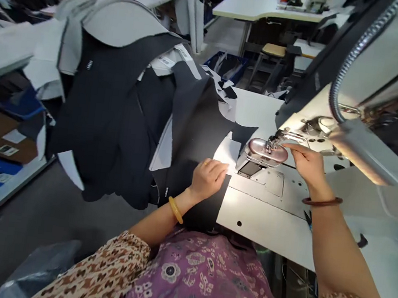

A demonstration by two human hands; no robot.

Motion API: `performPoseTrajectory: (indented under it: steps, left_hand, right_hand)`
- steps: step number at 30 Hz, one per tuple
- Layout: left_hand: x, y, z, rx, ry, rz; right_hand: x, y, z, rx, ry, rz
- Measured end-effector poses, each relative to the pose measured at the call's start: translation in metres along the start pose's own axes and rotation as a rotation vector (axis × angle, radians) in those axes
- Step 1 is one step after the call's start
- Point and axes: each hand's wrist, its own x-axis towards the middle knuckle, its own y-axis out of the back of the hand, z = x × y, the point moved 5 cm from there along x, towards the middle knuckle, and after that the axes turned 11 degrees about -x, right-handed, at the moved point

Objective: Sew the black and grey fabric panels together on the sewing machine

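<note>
My left hand (210, 178) is closed, its knuckles up, at the edge of a dark fabric piece (200, 134) with a white patch (226, 151) beside the fingertips. To the right stands a sewing machine (320, 110) with a raised, rounded metal bed (262, 152) under its needle and presser foot (270, 145). My right hand (306, 164) reaches to the right side of that foot, fingers pinched together. What lies between those fingertips is too small to make out.
A heap of dark and grey cut panels (113, 109) hangs left of the machine table (266, 220). A lamp (371, 151) juts out above my right forearm. Beyond are a blue bin (244, 62), a stool (273, 51) and another sewing table (245, 6). Boxes (0, 144) stand at left.
</note>
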Motion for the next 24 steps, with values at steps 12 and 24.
performPoseTrajectory:
  steps: [12,24]
  left_hand:
    - [0.005,0.087,-0.103,0.251,0.605,0.203]
    - [-0.009,0.144,-0.047,-0.812,1.134,0.511]
  right_hand:
    - [-0.089,-0.02,0.063,-0.21,-0.059,0.181]
    - [-0.211,0.038,0.199,-0.486,-0.318,0.209]
